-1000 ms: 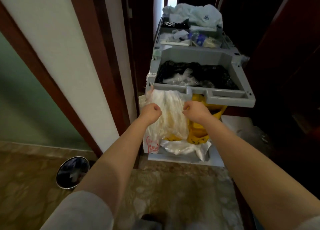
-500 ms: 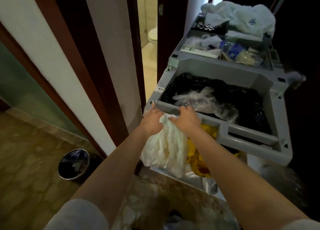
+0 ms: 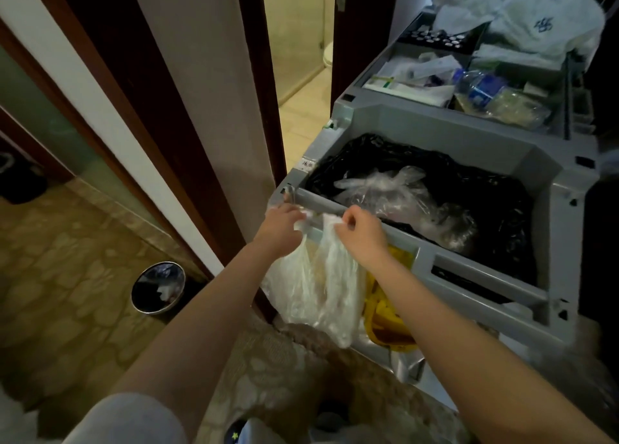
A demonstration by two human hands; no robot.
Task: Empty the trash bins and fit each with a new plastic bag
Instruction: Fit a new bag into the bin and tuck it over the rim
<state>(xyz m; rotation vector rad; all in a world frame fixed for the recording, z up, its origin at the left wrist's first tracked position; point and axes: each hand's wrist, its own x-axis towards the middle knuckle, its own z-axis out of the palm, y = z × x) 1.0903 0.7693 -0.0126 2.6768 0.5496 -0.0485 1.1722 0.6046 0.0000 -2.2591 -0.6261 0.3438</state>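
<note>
The fingertips of the left hand (image 3: 280, 226) and the right hand (image 3: 362, 239) are buried in bunched film, so the exact pinch is hard to make out. Both hands are nevertheless seen curled round the top edge of the white plastic bag (image 3: 318, 289). The bag's contents are blurred by its cloudy film. A yellow object (image 3: 385, 313) is largely hidden behind the bag and the right forearm. The small round trash bin (image 3: 158, 288), on the floor at lower left, is seen from above only, and its inside is dark.

The bag is held at centre frame, at the near rail of the grey cart (image 3: 552, 215). It hangs with its long axis vertical, mouth up and bottom pointed at the floor.

A small tag (image 3: 307, 165) on the cart's corner carries characters too blurred to be read. A blue emblem is seen on the white towel (image 3: 542, 24) at upper right, and it is likewise unreadable.
</note>
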